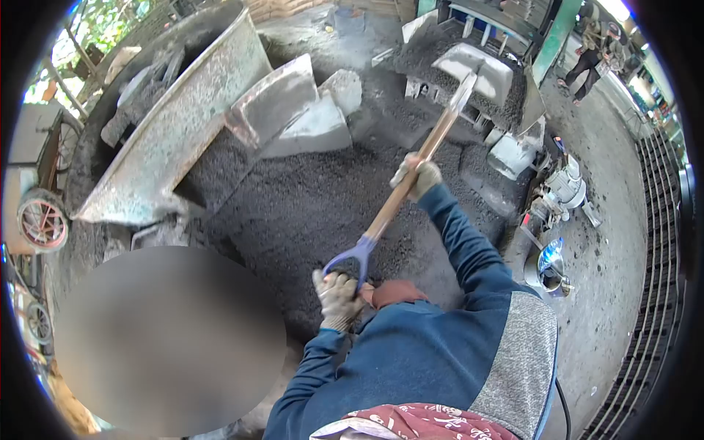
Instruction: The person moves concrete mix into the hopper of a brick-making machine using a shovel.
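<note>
A shovel (396,199) with a wooden shaft and a blue D-shaped handle slants from low centre to upper right. My gloved left hand (339,295) is closed round the blue handle end. Farther up, my gloved right hand (416,177) grips the wooden shaft. The shovel's pale blade (480,72) lies over a machine bed (422,88) covered with dark granular material; little or no load shows on the blade. Below the shaft spreads a heap of the same dark material (293,194).
A large rusty metal trough (191,121) and leaning slabs (312,128) border the heap at left. To the right are a motor (568,183), a bucket (548,275) and a floor grating (645,242). Another person (592,55) stands at upper right. A blurred oval hides the lower left.
</note>
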{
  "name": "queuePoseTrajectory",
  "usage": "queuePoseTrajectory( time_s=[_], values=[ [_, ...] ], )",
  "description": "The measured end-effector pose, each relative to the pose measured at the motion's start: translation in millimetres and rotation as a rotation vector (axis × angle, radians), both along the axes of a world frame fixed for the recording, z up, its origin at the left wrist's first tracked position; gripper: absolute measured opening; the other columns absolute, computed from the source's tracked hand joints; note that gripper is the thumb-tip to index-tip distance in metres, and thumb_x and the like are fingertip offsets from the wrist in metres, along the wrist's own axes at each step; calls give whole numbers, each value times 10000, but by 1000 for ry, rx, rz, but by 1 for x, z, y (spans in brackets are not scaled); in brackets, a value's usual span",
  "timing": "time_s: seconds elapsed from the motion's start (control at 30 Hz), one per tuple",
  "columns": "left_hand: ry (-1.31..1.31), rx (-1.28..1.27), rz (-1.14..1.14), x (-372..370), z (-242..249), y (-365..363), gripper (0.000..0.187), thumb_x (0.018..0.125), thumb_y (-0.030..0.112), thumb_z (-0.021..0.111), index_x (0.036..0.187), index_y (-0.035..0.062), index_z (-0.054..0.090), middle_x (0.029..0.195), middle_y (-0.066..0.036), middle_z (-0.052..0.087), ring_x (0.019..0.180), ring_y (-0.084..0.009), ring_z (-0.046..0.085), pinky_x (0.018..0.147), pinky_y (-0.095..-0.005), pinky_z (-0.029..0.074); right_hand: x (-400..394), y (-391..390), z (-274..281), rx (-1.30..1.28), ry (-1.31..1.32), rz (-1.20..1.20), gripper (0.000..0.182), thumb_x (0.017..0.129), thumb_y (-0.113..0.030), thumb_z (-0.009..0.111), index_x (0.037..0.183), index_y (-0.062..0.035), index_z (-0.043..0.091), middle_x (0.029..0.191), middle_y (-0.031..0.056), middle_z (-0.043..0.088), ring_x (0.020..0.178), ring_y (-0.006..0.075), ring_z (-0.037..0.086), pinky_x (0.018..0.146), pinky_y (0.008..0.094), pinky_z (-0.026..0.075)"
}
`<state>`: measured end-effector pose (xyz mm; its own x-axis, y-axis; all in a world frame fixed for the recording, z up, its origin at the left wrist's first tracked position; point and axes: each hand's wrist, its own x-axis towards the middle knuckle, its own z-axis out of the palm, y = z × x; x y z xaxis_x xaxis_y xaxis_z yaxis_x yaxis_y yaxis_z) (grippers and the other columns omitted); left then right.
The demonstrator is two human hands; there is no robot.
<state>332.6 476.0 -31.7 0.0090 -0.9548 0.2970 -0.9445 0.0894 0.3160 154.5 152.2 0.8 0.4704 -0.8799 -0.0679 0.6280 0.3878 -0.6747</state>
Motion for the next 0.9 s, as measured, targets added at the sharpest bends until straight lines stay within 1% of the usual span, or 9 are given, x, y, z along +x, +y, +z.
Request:
queuePoseTrajectory(
  time_s=[0.07, 0.2, 0.4, 0.57, 0.6, 0.7, 0.77, 0.83, 0.9],
  values=[
    [-7, 111, 105, 11, -16, 68, 276, 657, 307, 718, 827, 97, 663, 861, -69, 581, 961, -289, 538, 1036, -638, 257, 15, 76, -19, 113, -2, 50, 148, 769, -99, 632, 894, -57, 566, 726, 129, 646, 628, 356, 672, 624, 539, 559],
    [38, 307, 329, 5, -21, 203, 391, 636, 319, 772, 941, 88, 695, 1032, -85, 611, 1151, -325, 501, 1106, -618, 193, 25, 202, -73, 722, -175, 139, 227, 765, -43, 624, 961, -95, 522, 696, 120, 578, 634, 356, 597, 747, 600, 494],
    [192, 176, 515, -40, 17, 285, 397, 606, 361, 830, 898, 122, 705, 994, -55, 668, 1062, -290, 593, 1095, -611, 245, -4, 290, -109, 992, 251, 41, 94, 885, -106, 583, 921, -100, 496, 769, 109, 528, 686, 320, 564, 722, 573, 505],
    [359, 23, 378, -68, 81, 221, 350, 649, 336, 816, 900, 124, 698, 1000, -30, 680, 1048, -259, 613, 1108, -591, 216, -45, 263, -141, 913, 340, -160, 34, 885, -99, 542, 883, -86, 511, 707, 99, 520, 626, 287, 537, 694, 541, 517],
    [609, -14, 300, -67, 99, 204, 282, 725, 315, 771, 899, 107, 695, 1014, -34, 681, 1057, -255, 610, 1119, -575, 199, -54, 247, -146, 895, 353, -227, 32, 881, -112, 541, 877, -92, 517, 702, 93, 525, 625, 277, 539, 672, 508, 515],
    [1672, -517, 12, -71, 120, 143, 312, 897, 380, 598, 877, 74, 657, 946, -83, 677, 1011, -263, 617, 1035, -534, 360, -93, 183, -145, 849, 321, -277, 51, 863, -149, 546, 863, -100, 533, 697, 83, 543, 622, 259, 543, 626, 451, 509],
    [2123, -435, -144, -63, 95, 85, 405, 924, 464, 555, 897, 65, 622, 937, -116, 669, 960, -277, 622, 947, -472, 455, -131, 138, -158, 879, 204, -147, 71, 835, -158, 556, 800, -107, 521, 670, 69, 537, 565, 251, 526, 576, 430, 492],
    [1750, 124, 87, -85, 45, 16, 448, 930, 503, 538, 889, 62, 609, 929, -116, 650, 893, -275, 621, 872, -409, 495, -170, 111, -152, 831, 188, 153, 126, 847, -189, 532, 777, -84, 523, 666, 83, 558, 567, 257, 530, 589, 419, 493],
    [2021, 705, 227, -140, -60, -68, 453, 925, 509, 542, 923, 61, 613, 929, -108, 642, 854, -253, 625, 795, -397, 508, -202, 98, -171, 624, -103, 566, 269, 905, -284, 519, 853, -24, 560, 697, 89, 581, 574, 248, 540, 598, 413, 490]
  ],
)
